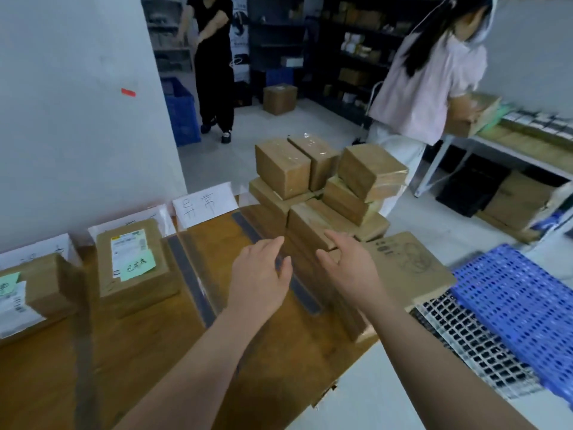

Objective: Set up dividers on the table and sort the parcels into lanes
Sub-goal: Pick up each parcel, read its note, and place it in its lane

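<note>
Both loose, empty: L hand (pixel 259 276) & R hand (pixel 348 265) near boxy cardboard parcels (pixel 305 223).

two hands (pixel 257 276) (pixel 350 268) — three dividers (pixel 190 280) (pixel 248 231) (pixel 83 361)

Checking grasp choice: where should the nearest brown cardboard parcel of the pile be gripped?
Probably both side faces of the brown cardboard parcel, coming from the near edge: it is boxy, other parcels crowd behind it, and the open left hand and right hand flank it.
</note>
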A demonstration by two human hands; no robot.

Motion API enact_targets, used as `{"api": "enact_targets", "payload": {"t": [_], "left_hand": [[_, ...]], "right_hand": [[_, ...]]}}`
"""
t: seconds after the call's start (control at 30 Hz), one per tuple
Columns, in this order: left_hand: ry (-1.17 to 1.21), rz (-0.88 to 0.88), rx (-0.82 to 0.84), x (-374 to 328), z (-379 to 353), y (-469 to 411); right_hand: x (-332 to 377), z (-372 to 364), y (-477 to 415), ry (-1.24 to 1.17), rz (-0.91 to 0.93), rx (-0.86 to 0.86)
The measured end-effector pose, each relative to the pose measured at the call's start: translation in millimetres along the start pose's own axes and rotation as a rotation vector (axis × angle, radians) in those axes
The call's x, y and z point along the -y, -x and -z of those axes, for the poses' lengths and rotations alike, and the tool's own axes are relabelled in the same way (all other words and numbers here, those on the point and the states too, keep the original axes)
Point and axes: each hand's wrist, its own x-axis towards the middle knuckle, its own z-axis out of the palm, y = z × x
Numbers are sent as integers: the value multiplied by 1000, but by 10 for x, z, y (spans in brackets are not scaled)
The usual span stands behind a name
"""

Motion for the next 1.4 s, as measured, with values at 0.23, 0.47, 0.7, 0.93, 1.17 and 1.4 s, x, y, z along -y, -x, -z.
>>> {"api": "enact_targets", "payload": {"t": [0.23, 0.47, 0.7, 0.93, 1.17, 1.4], "left_hand": [[108, 65, 156, -863, -825, 135], [100, 293, 267, -1234, -1583, 280], [203, 517, 244, -1379, -1914, 355], [359, 607, 143, -1570, -1955, 494], [431, 556, 55, -1763, -1823, 781], [515, 477, -30, -1953, -1376, 970]], "right_hand": [[-1187, 593, 88, -9, -173, 116], [-2005, 642, 43, -76, -252, 300], [-2369, 358, 50, -205, -257, 425], [-2439, 407, 93, -475, -375, 385], [-2492, 586, 319, -871, -584, 331], [-2258, 872, 673, -1032, -477, 298]]}}
